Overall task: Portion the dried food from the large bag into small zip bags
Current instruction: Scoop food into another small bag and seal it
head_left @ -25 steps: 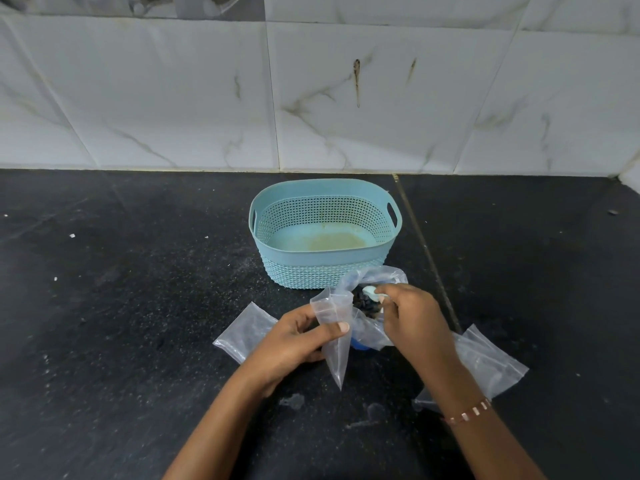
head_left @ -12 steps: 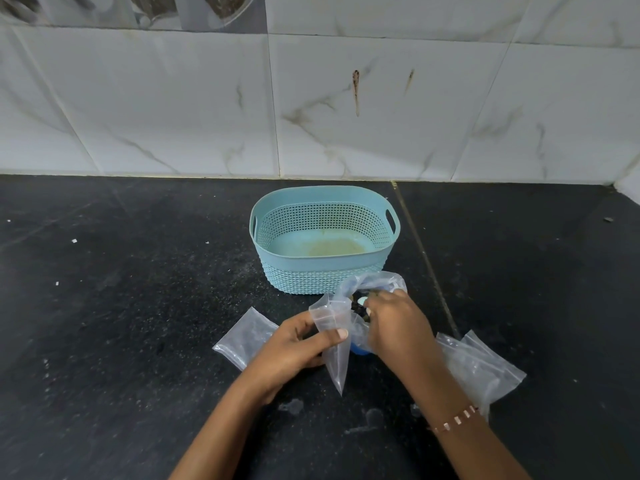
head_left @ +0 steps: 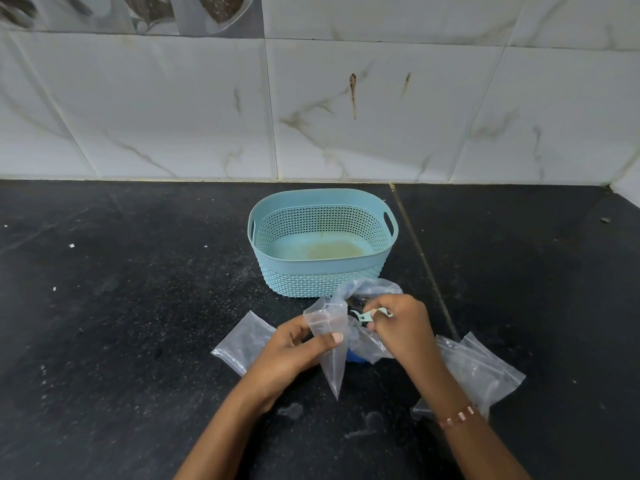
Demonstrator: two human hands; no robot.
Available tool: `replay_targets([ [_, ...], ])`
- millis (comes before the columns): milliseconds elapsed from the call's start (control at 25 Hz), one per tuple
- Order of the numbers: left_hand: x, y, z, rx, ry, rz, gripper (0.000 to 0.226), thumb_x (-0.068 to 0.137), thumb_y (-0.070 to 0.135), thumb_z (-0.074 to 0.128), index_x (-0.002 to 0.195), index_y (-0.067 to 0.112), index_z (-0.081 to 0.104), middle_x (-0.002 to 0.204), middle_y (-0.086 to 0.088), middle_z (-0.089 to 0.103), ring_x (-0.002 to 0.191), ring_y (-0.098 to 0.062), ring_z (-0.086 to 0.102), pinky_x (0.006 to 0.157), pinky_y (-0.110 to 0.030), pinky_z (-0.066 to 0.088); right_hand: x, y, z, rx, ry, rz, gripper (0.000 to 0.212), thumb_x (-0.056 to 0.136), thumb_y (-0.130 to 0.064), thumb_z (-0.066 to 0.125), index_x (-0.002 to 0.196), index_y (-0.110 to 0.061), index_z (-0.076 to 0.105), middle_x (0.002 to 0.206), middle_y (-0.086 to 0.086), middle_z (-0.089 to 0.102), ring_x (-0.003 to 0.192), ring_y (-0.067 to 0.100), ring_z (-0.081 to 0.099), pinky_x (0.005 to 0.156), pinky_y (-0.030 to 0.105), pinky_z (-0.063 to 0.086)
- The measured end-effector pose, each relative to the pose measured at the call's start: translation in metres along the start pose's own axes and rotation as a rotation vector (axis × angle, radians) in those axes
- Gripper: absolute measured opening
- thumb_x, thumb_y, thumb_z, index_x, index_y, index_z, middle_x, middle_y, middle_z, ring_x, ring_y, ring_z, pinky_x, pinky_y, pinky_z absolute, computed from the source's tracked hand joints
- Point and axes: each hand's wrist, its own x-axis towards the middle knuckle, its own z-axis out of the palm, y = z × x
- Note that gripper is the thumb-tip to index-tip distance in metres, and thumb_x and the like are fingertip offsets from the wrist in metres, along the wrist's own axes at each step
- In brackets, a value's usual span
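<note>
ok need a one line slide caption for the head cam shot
Left hand holds a small zip bag open while the right hand lifts a pale green scoop from the large bag.

A pale turquoise oval plastic basket (head_left: 322, 242) is patterned with a perforated lattice inside and a woven relief outside; its floor is stained yellowish-brown. The black stone countertop (head_left: 131, 306) is speckled with fine white flecks. The white glossy wall tiles (head_left: 381, 109) are veined in grey-brown marble streaks. Clear, colourless small zip bags (head_left: 244, 341) are seen, and a mint-green plastic scoop (head_left: 372, 314).
</note>
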Motion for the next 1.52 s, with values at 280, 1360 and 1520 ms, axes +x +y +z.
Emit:
replay_targets([
  [280,0.004,-0.002,0.006,0.044,-0.010,0.076,0.032,0.072,0.016,0.068,0.104,0.011,0.068,0.103,-0.007,0.073,0.098,-0.022,0.068,0.084,-0.026,0.053,0.002,0.007,-0.007,0.387,-0.071,0.369,0.021,0.084,0.005,0.048,0.085,-0.003,0.067,0.062,0.008,0.065,0.037,0.007,0.044,0.039,0.017,0.034],
  [1360,-0.003,-0.018,-0.004,0.390,0.068,0.225,0.040,0.072,0.022,0.074,0.110,0.026,0.060,0.107,0.008,0.069,0.106,-0.004,0.062,0.097,-0.025,0.047,-0.014,-0.009,-0.051,0.707,-0.055,0.380,0.018,0.083,0.009,0.049,0.081,0.003,0.065,0.051,0.011,0.066,0.034,0.009,0.041,0.036,0.018,0.037],
  [1520,-0.005,-0.020,-0.003,0.457,0.063,0.253,0.047,0.071,0.031,0.074,0.115,0.028,0.058,0.112,0.008,0.068,0.107,-0.005,0.062,0.096,-0.026,0.047,-0.028,-0.026,-0.054,0.737,-0.083,0.291,0.022,0.084,0.007,0.050,0.074,-0.003,0.067,0.052,0.010,0.066,0.035,0.010,0.040,0.036,0.019,0.036],
])
